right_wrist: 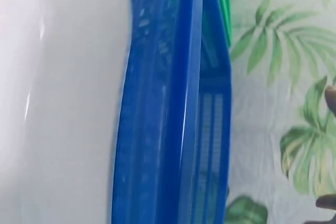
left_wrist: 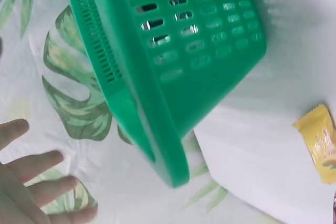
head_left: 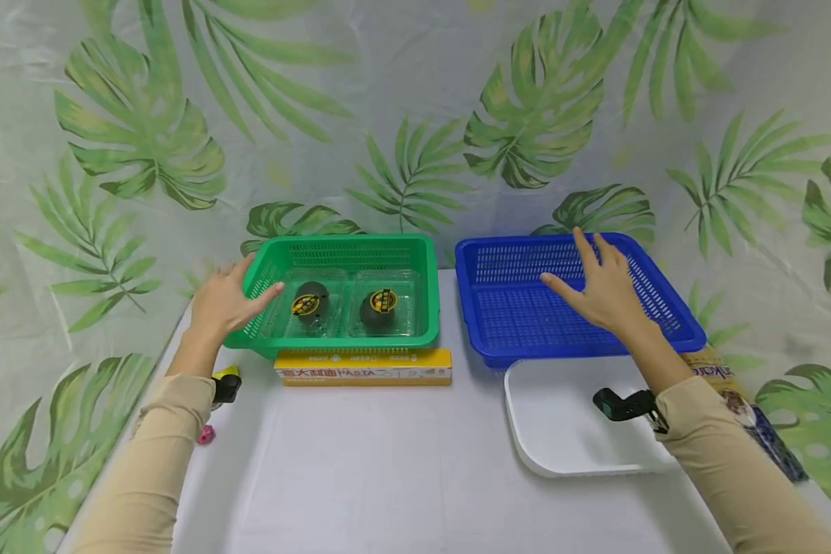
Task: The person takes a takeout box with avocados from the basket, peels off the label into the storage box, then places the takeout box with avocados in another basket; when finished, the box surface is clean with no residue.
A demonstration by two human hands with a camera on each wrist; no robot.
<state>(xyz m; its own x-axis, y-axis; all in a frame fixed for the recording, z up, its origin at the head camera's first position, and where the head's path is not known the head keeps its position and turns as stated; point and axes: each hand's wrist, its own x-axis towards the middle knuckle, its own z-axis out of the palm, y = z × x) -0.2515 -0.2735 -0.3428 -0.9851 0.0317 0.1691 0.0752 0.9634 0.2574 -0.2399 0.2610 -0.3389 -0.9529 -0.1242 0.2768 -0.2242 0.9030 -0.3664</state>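
Note:
My left hand [head_left: 223, 302] hovers by the left rim of a green plastic basket [head_left: 425, 288], fingers spread and nothing in them. Inside that basket are two clear plastic clamshell boxes, each holding a dark round item [head_left: 377, 309] with a black-and-yellow label. In the left wrist view, the spread left fingers [left_wrist: 44, 163] are apart from the basket's rim. My right hand [head_left: 604, 292] is held over a blue plastic basket [head_left: 519, 308], thumb and fingers stretched apart and holding nothing. Only its fingertips [right_wrist: 328, 201] show at the edge of the right wrist view.
A yellow pasta box [head_left: 363, 368] lies against the green basket's front. In front of the blue basket sits a white tray [head_left: 561, 423], partly under the right forearm. Printed packaging [head_left: 769, 431] lies at far right. A yellow wrapped packet [left_wrist: 319, 142] and small pink item [head_left: 206, 435] lie left.

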